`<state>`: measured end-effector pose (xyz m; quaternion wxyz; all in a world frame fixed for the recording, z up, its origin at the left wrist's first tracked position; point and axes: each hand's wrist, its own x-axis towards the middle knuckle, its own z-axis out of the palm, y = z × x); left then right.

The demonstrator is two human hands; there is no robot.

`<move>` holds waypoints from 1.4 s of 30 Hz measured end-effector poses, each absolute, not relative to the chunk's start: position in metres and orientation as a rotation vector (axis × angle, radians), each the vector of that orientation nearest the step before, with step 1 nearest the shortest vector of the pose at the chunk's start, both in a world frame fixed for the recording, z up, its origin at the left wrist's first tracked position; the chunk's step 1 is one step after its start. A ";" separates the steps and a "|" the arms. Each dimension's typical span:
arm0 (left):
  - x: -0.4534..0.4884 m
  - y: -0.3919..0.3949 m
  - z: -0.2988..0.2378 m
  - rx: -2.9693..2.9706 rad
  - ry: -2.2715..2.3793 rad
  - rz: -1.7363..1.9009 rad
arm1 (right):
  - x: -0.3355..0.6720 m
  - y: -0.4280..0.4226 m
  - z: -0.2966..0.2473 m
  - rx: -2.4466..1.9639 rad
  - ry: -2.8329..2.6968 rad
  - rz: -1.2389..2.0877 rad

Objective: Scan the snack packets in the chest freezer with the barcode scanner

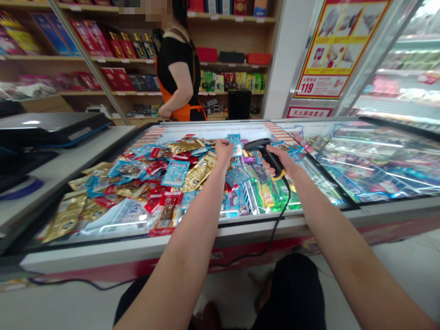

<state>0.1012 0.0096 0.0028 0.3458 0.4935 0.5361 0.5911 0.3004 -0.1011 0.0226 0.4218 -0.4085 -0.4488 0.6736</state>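
Observation:
My left hand (224,151) pinches a small blue snack packet (235,145), held up above the pile. Wrapped around the grip of a black barcode scanner (271,158) is my right hand (282,161). The scanner's head points left, toward the packet. Its black cord (284,206) hangs over the freezer's front edge. Gold, red and blue snack packets lie heaped on the glass top to the left of my hands, among them a flat blue packet (175,173) and a gold packet (200,171).
Under the chest freezer's (113,251) glass are wire baskets and packaged goods. A counter with a flat black device (51,128) stands at left. Behind the freezer, a person in an orange apron (182,78) stands before shelves of boxes. A yellow-red poster (338,50) hangs at right.

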 end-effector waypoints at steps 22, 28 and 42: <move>0.099 0.011 0.006 1.371 1.376 1.560 | 0.304 -0.098 0.022 -0.966 -1.085 1.682; 0.060 0.009 0.032 1.453 1.511 1.621 | 0.309 -0.096 0.028 -0.916 -0.938 1.564; 0.054 -0.026 0.044 2.295 2.258 0.900 | 0.322 -0.097 0.036 -0.782 -0.722 1.327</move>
